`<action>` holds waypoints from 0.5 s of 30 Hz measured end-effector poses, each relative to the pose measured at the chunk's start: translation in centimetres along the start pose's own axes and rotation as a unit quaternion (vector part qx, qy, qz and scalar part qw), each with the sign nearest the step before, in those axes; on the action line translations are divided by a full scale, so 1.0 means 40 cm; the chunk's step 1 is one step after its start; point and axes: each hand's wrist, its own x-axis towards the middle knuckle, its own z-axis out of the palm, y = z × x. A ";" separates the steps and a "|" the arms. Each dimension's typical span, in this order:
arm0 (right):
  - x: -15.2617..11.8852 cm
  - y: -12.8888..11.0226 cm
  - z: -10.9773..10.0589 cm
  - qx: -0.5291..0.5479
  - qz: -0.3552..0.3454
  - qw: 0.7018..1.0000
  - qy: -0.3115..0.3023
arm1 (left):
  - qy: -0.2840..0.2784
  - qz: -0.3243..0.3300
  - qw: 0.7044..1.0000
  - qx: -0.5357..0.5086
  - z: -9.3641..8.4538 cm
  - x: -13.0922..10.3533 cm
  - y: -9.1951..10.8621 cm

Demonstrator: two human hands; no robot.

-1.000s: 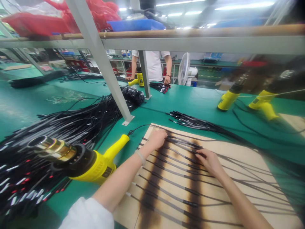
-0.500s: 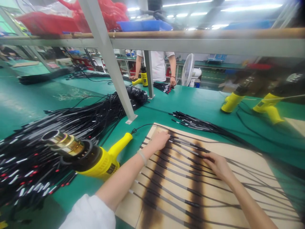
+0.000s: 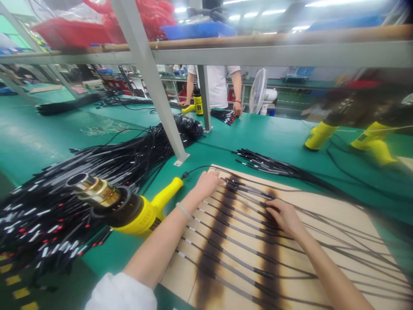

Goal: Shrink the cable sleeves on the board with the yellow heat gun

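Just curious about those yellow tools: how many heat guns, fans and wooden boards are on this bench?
Heat guns: 4 (near left, far middle, two blurred at right)
Fans: 1
Wooden boards: 1
Total: 6

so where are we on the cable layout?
Done: about ten black cables lie in rows across the scorched wooden board. In hand: left hand and right hand rest flat on the upper rows. Left: heat gun lies beside the board; big cable pile sits left.
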 end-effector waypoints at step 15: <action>0.058 -0.066 0.062 0.002 -0.026 1.000 0.001 | -0.034 -0.097 0.995 -0.003 0.010 -0.023 -0.058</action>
